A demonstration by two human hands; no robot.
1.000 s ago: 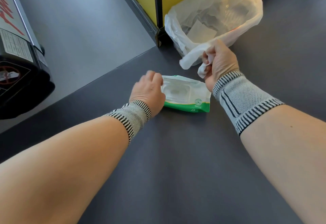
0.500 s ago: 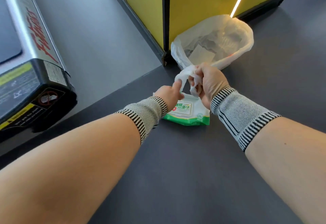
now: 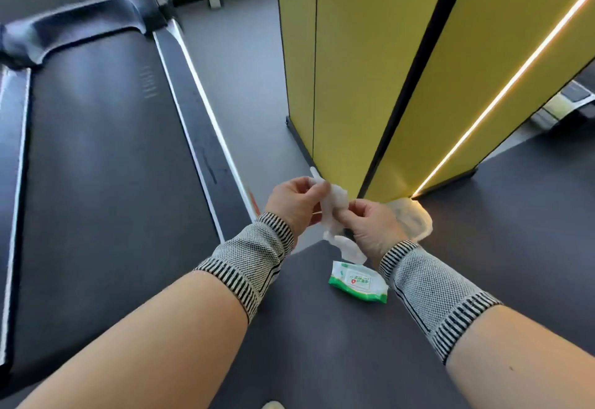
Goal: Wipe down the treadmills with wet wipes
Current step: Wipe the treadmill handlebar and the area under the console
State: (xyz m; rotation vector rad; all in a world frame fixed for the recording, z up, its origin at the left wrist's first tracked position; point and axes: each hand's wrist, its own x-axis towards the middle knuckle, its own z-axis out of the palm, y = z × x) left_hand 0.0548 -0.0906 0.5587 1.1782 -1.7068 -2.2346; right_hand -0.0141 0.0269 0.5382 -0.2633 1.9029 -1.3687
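Note:
Both hands hold one crumpled white wet wipe (image 3: 335,212) in the air in front of me. My left hand (image 3: 294,204) pinches its upper end, and my right hand (image 3: 370,220) pinches it lower down, with a loose tail hanging below. Beneath the hands, the green and white pack of wipes (image 3: 357,281) lies flat on the dark floor. A treadmill (image 3: 96,138) with a dark belt and silver side rails stretches along the left.
A yellow partition (image 3: 363,70) with black edges and a lit strip stands just ahead. A white plastic bag (image 3: 415,220) sits at its foot, mostly hidden behind my right hand. Grey floor (image 3: 251,86) runs between the treadmill and the partition.
The view has risen and swung left, bringing the treadmill belt into sight. My left hand left the pack and took hold of the wipe; both hands lifted it above the pack.

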